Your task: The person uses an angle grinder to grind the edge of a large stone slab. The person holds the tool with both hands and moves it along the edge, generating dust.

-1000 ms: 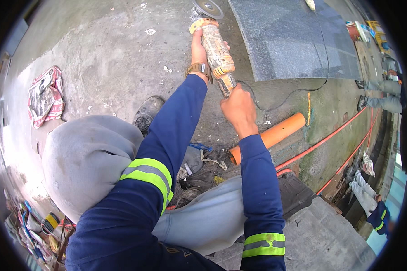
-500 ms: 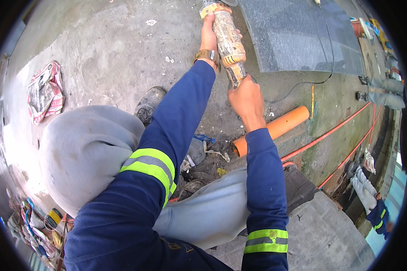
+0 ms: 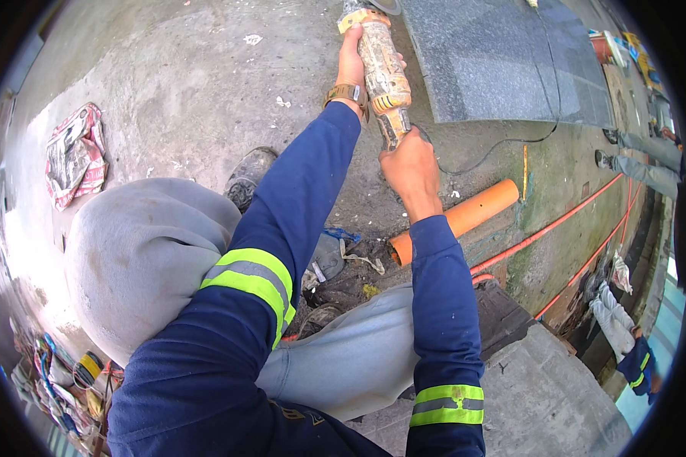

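A worn yellow angle grinder (image 3: 384, 68), smeared with pale dirt, is held out ahead in both hands. Wrapped round its front end near the head is my left hand (image 3: 349, 62), with a watch on the wrist. My right hand (image 3: 413, 169) grips the rear handle. The grinder's disc (image 3: 389, 6) shows only partly at the top edge, beside the left edge of a grey speckled stone slab (image 3: 503, 68). Whether the disc touches the slab, I cannot tell.
An orange pipe (image 3: 465, 217) lies right of my right wrist. A dark cord (image 3: 503, 145) runs over the slab and floor. Thin red pipes (image 3: 556, 228) cross the right side. A crumpled sack (image 3: 76, 156) lies left. Other people stand (image 3: 648, 156) and crouch (image 3: 633, 350) far right.
The grinder's rear end and my right hand have shifted slightly left. The standing person's legs at the far right have moved a little. My grip looks the same.
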A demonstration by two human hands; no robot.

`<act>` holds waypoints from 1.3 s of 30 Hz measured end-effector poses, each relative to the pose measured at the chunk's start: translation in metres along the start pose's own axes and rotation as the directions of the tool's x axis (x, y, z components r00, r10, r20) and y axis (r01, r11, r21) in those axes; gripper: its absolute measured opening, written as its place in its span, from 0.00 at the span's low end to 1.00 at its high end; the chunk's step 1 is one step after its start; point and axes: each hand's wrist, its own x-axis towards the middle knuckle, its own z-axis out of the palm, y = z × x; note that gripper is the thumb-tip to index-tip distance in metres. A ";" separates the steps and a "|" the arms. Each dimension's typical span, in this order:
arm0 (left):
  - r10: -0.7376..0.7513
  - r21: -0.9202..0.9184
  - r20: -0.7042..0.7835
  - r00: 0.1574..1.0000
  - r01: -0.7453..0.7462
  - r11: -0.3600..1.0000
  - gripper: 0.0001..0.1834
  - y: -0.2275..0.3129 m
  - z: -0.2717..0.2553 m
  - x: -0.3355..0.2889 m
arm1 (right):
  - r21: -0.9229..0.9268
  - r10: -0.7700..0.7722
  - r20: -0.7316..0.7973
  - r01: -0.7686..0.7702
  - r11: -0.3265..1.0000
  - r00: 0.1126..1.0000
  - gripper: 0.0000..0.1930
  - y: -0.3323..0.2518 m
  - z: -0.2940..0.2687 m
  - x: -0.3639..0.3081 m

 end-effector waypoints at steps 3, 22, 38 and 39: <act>-0.013 -0.009 0.004 1.000 0.013 1.000 0.38 0.001 0.000 0.001 | -0.008 -0.005 -0.009 0.005 1.000 1.000 0.21 0.000 0.001 0.001; -0.009 0.043 0.030 1.000 0.007 0.999 0.39 0.005 -0.001 0.007 | 0.014 -0.011 -0.011 0.011 1.000 1.000 0.21 -0.004 0.000 0.002; -0.041 0.091 0.045 0.998 0.037 0.995 0.41 0.014 -0.006 0.022 | 0.105 -0.008 -0.034 0.011 0.994 0.999 0.22 -0.008 0.006 0.015; -0.048 0.095 0.041 0.998 0.044 0.994 0.41 0.015 -0.006 0.023 | 0.113 -0.007 -0.031 0.011 0.994 0.999 0.22 -0.008 0.006 0.017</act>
